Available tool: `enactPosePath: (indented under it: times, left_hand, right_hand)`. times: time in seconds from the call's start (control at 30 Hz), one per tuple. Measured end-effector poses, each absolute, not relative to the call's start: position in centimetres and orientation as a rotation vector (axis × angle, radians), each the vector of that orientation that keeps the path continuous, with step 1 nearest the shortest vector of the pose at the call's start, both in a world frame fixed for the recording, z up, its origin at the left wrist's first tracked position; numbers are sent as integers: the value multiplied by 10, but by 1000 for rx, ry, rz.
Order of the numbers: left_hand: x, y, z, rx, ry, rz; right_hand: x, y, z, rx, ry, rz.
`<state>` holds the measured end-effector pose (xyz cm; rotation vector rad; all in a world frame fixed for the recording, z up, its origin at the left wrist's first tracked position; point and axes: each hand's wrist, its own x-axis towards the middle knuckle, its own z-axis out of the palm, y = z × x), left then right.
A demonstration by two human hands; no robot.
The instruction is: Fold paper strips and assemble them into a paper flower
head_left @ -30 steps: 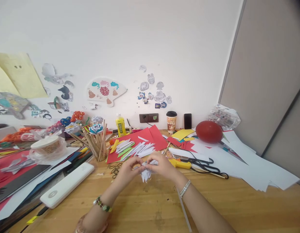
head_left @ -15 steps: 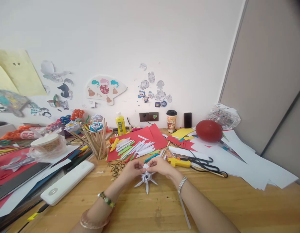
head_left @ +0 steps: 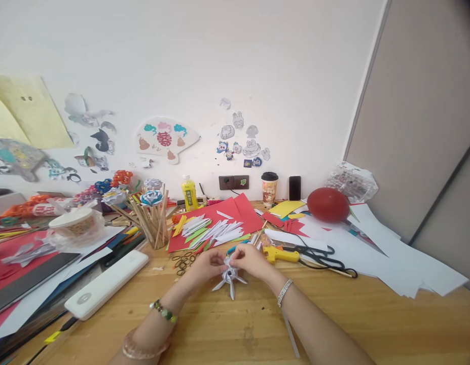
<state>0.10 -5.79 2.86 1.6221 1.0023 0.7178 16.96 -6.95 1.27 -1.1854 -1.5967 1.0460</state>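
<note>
Between my two hands is a white folded paper flower (head_left: 230, 278) with pointed petals spread outward and a dark spot at its middle. My left hand (head_left: 209, 264) pinches its upper left part with thumb and fingers. From the other side my right hand (head_left: 247, 259) is closed on the top petal, whose tip is partly hidden by the fingers. The lower petals point toward me, just over the wooden table (head_left: 204, 324). Behind my hands lie red sheets (head_left: 246, 210) with many folded white paper strips (head_left: 223, 232) on them.
A yellow glue gun (head_left: 282, 254) with a black cord lies right of my hands. Brown rubber bands (head_left: 184, 262) sit to the left, near a holder of sticks (head_left: 154, 223). A white oblong device (head_left: 107, 284), a red balloon (head_left: 328, 205) and a lidded cup (head_left: 269, 187) stand around.
The top petal's tip, flat and upright between my fingers before, now looks more pinched and bent. Both hands stay almost in place, and the lower petals have shifted slightly.
</note>
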Motion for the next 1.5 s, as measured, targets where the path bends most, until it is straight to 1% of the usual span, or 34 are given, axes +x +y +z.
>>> enactPosePath:
  times: [0.1,0.23,0.6,0.73,0.83,1.03,1.17,1.33,1.5]
  left_hand:
    - [0,-58,29,1607,1071,644]
    - [1,-60,30,1642,1078,720]
    - [7,-66,37,1861,1154,798]
    - [5,-67,42,1827,1142,809]
    - [1,-67,50,1633,1091,723]
    - [-6,-66,58,1294,971,767]
    - [-4,-65,52,1296,926,713]
    - [-1,-63,44,1264,947,855]
    - [2,-63,43,1385,1019,913]
  right_hand:
    - [170,-69,14,-1165,-1571,1113]
    - [172,-68,17,-1120,-1571,1203]
    - [167,-79,31,-1345,-1738,809]
    - [163,-83,36,-1307,-1800,777]
    - [162,-84,38,-1261,-1814,759]
    - [160,-85,40,-1167,-1659,874]
    - [158,-86,41,-1164,-1722,805]
    - [158,-88,46,-1170,-1787,680]
    - [160,-89,50,-1123,-1829,648]
